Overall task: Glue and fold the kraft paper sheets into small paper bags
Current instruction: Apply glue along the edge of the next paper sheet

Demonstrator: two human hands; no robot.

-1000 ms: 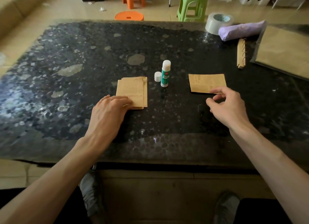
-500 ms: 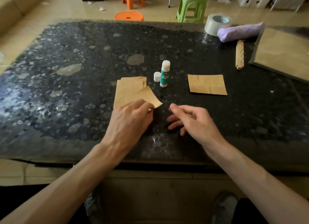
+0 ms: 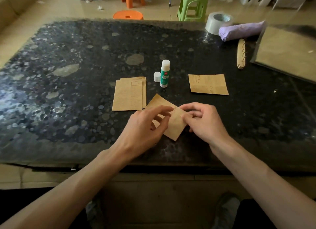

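One kraft paper sheet is being pinched at opposite edges by your left hand and right hand, just in front of the stack on the bench; it is sitting skewed, risking a crooked fold.

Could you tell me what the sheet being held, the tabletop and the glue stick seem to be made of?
Sheet: kraft paper, matte tan, thin, with faint print. Tabletop: probably polished stone or terrazzo, dark with pale flecks and glossy reflections; a glass cover is possible. Glue stick: likely smooth plastic, white with a green label.
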